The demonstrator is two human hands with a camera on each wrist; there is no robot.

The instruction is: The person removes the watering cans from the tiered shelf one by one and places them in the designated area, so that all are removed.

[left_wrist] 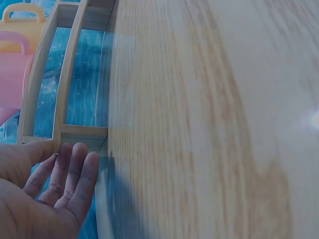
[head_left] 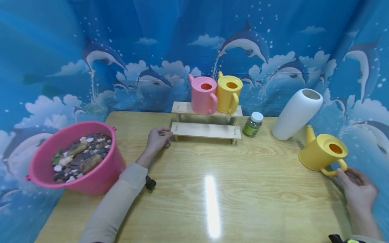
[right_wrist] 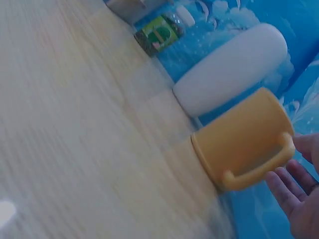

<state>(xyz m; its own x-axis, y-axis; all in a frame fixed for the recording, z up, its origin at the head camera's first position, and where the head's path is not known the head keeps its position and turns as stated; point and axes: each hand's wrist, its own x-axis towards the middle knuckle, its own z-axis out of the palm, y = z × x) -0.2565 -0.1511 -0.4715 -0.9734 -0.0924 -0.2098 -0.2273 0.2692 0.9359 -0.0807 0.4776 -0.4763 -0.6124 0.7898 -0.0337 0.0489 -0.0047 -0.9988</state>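
In the head view my left hand (head_left: 158, 139) is at the left end of the lower step of a two-tier wooden stand (head_left: 206, 130). The left wrist view shows the thumb and fingers of that hand (left_wrist: 55, 194) pinching the board's end. On the upper tier stand a pink watering can (head_left: 203, 96) and a yellow watering can (head_left: 228, 96). Another yellow watering can (head_left: 320, 153) stands upright at the table's right side. My right hand (head_left: 360, 189) is beside its handle, fingers fairly straight and not wrapped round it. Thumb and fingertips lie close to the handle (right_wrist: 264, 172) in the right wrist view.
A pink bucket (head_left: 118, 162) with stones in it stands on the left, beside my left forearm. Right of the stand are a small jar with a white lid (head_left: 253, 125) and a tall white vase (head_left: 296, 114). A blue dolphin-print curtain (head_left: 182, 40) hangs behind the table.
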